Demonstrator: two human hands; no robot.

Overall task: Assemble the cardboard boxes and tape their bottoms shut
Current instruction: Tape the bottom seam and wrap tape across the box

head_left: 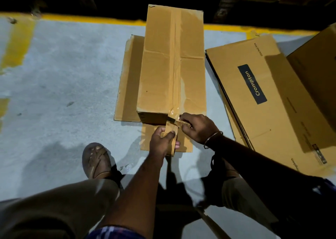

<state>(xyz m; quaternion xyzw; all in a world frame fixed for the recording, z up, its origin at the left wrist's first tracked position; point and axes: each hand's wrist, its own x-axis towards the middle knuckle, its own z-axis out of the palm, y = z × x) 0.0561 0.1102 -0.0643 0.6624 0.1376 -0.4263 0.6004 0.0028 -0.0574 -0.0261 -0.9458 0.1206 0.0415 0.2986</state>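
A: On the grey floor (63, 71), dead centre — one assembled cardboard box (172, 62), long axis running six to twelve o'clock, brown tape strip (175, 57) down its top seam.

B: Noted. Hands?

A: Both at the box's six o'clock end. Left hand (163, 140) clenched round a tape roll (171, 129), thumb on top. Right hand (198, 128) pinching the tape where it folds over the box edge; metal bangle (213, 138) on that wrist.

B: Under the box?

A: Flat cardboard flaps (127, 82), sticking out at nine and six o'clock.

B: Anything else?

A: Flattened boxes (269, 97) at three o'clock, "Crompton" label showing. Yellow floor line (91, 19) at twelve. Sandalled foot (96, 158) at seven o'clock.
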